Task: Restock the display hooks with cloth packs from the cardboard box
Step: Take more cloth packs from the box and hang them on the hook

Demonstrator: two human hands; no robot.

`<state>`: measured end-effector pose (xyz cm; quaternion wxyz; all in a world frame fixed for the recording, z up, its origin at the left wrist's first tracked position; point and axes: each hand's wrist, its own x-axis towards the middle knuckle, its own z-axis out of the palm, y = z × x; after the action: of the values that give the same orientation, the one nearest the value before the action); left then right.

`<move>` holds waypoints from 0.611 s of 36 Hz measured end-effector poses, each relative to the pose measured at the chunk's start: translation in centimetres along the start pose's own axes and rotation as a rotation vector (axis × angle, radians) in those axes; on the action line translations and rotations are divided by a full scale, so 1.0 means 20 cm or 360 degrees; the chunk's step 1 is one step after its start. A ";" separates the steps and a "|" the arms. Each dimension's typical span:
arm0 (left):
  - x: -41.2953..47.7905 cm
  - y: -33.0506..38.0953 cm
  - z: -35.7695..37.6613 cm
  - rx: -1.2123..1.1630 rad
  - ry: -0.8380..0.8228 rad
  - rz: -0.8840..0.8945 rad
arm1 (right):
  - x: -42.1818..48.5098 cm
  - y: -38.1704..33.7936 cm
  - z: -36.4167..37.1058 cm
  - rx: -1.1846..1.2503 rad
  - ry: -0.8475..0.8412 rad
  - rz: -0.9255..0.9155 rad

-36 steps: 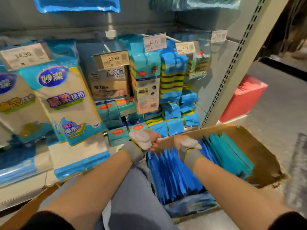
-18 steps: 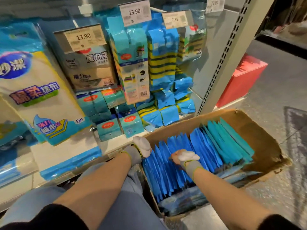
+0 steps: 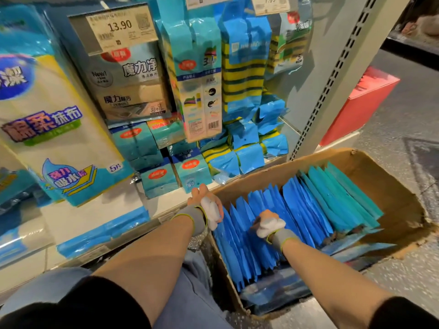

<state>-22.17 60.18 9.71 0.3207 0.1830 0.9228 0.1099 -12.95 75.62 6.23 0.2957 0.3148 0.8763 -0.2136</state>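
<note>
The corrugated cardboard box (image 3: 382, 179), its rim torn, stands on the floor below the shelf. Flat glossy blue cloth packs (image 3: 297, 210) stand on edge inside it, with teal packs (image 3: 344, 193) behind. The right hand (image 3: 268, 224) curls its fingers onto the blue pack tops. The left hand (image 3: 205, 205) rests at the box's near-left corner; its finger state cannot be determined.

Right gloved hand (image 3: 269, 224) fingertips buried among upright blue plastic cloth packs (image 3: 299, 210), left gloved hand (image 3: 206, 206) grip unclear, white price tag (image 3: 270, 3) cropped by top edge.
</note>
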 end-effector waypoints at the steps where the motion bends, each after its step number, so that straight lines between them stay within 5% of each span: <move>1: 0.02 -0.01 0.02 0.0054 0.0006 -0.0001 | 0.02 0.01 0.00 0.0013 0.0023 -0.0009; 9: 0.03 -0.03 0.06 -0.0054 0.0312 0.0198 | 0.01 0.06 -0.02 0.0110 0.0118 -0.0123; 13: 0.04 -0.04 0.02 -0.0207 0.0228 0.0377 | 0.00 0.02 -0.11 0.0216 0.0247 -0.0199; 22: 0.00 0.04 -0.05 -0.0268 0.0289 0.0392 | -0.02 -0.04 -0.07 0.0076 0.0011 -0.0216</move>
<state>-22.66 60.75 10.75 0.2342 0.2565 0.9061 0.2415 -13.84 75.70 7.70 0.2699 0.2624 0.8913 -0.2527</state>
